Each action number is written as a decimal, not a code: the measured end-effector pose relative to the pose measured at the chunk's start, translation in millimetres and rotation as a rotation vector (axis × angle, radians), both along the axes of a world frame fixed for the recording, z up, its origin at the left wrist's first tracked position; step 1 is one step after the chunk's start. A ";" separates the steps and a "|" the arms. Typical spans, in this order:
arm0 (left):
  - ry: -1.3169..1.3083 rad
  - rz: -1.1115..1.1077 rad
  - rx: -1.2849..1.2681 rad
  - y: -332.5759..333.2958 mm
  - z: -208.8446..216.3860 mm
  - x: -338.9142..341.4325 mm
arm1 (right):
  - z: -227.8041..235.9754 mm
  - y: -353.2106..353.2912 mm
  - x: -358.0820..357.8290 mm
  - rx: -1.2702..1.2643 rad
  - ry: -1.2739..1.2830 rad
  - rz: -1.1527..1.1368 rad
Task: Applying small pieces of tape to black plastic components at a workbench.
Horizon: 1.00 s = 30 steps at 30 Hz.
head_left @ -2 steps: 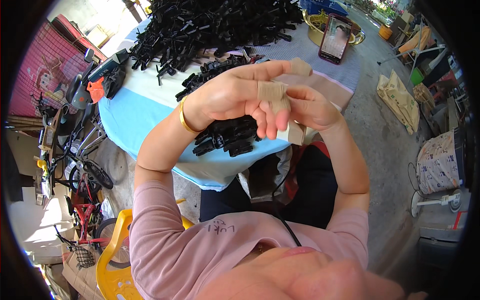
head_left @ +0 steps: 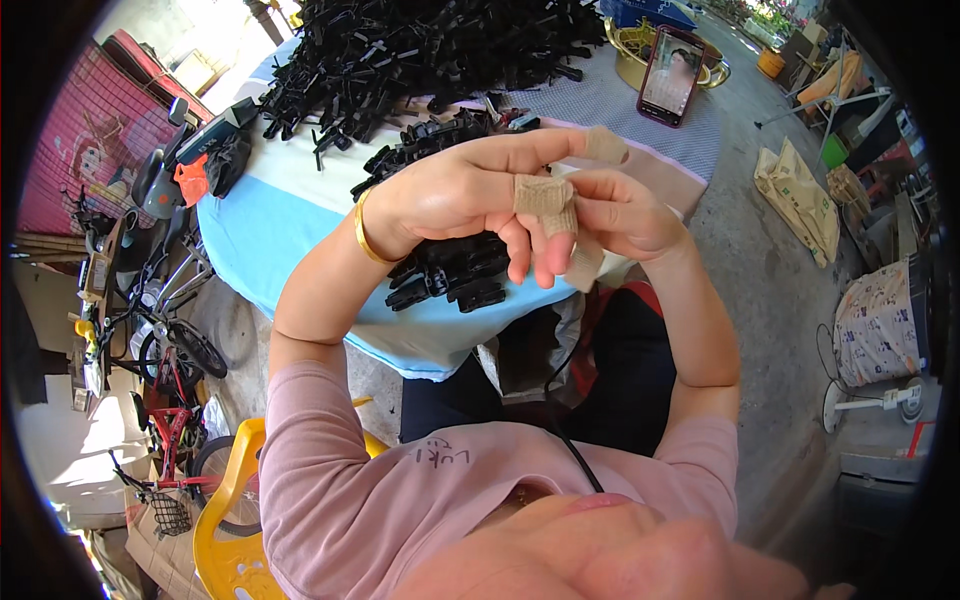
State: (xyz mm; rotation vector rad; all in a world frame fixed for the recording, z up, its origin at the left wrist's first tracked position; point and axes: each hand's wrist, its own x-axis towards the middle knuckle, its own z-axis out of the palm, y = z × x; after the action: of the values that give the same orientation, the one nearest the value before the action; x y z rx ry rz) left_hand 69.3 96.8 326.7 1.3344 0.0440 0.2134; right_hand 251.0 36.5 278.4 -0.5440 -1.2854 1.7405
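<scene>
My left hand [head_left: 470, 190] is held up over the near edge of the table, a gold bangle [head_left: 370, 230] on its wrist. Its upper finger stretches out to the right, its tip wrapped in tan tape. The other fingers hang slightly bent and apart. Tan cloth bandage tape [head_left: 543, 195] goes around a second digit, with one part running down over a finger. My right hand [head_left: 636, 222] pinches this tape between thumb and fingers at its right side. A pale strip of tape [head_left: 585, 270] dangles below that hand.
On the round cloth-covered table [head_left: 290, 235] lies a big heap of black plastic parts [head_left: 420, 50], with smaller black piles behind and below my hands. A phone [head_left: 671, 78] leans on a gold-coloured bowl [head_left: 628, 65]. A yellow chair [head_left: 225, 510] is at lower left, bicycles [head_left: 170, 420] further left.
The tape on the left hand has turned a little and shows more of its face. The dangling strip has swung slightly left and looks narrower. Both arms stay nearly still.
</scene>
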 end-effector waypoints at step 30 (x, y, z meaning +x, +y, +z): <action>0.439 -0.308 0.388 -37.3 -10.8 13.4 | -38.3 -62.0 7.2 -0.316 -0.215 0.180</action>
State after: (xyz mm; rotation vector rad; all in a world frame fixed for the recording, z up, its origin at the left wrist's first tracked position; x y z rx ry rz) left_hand 82.8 59.4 315.9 1.7329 0.1727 -0.3521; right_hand 258.2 -25.5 240.0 -0.8370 -1.2412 2.0998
